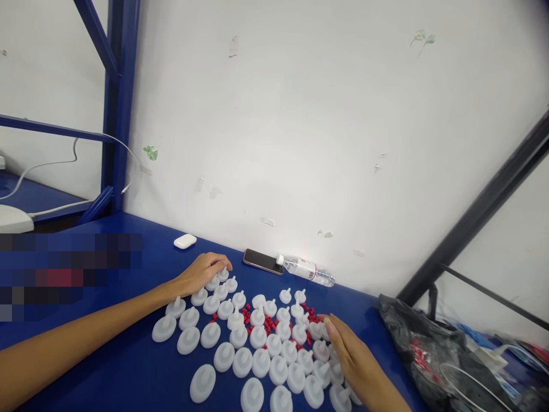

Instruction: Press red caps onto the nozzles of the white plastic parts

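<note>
Reaching to the near left of the phone (262, 261), the left hand (206, 271) bends its fingers down at a white knobbed disc on the edge of the group; how far the fingers are parted, and whether they pinch that disc, I cannot tell; well to the near right of the phone, the right hand (352, 350) lies along the group's other side, its fingers stretched out rather than curled, touching the outer discs.

Many white knobbed discs (258, 337) cover the blue table (128, 380) on the near side of the phone, most with knobs upward, some touching and others apart; small red pieces (268, 325) lie scattered among them, also nearer than the phone.

Just right of the phone a clear bottle (303, 269) lies on its side, cap toward the phone; a white case (185, 241) sits to the phone's left; a black bag (397, 315) stands far to its right; the white wall (300, 114) rises behind it.
</note>
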{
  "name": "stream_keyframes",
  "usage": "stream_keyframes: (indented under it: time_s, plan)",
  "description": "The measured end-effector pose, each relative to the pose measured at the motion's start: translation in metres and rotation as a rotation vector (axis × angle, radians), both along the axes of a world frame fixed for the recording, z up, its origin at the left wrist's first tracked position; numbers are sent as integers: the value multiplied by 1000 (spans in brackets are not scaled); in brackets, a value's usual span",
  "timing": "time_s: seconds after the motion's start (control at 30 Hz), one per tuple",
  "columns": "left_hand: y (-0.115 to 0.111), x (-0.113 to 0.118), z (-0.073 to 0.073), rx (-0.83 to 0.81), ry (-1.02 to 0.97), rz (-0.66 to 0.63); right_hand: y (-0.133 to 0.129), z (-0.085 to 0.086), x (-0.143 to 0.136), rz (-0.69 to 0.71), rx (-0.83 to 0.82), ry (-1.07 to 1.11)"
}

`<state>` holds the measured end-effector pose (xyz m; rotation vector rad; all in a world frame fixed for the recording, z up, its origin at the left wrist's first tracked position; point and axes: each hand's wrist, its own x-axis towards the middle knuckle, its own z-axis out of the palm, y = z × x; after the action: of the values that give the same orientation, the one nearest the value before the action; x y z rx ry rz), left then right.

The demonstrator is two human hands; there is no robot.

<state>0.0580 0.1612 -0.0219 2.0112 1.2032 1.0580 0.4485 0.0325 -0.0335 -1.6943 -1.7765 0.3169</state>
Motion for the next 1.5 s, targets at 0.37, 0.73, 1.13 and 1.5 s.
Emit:
stream_keyframes:
  time_s: [0.37, 0.73, 1.13, 1.5]
  plan:
    - [2, 0, -2, -5, 52, 19, 2, -1, 3, 47, -57, -23]
    - [1, 2, 2, -21, 98, 21, 1, -2, 3, 44, 3, -20]
    - [2, 2, -1, -13, 118, 36, 0, 15, -5, 22, 43, -87]
    - [4, 3, -1, -13, 154, 49, -5, 23, -14, 45, 13, -88]
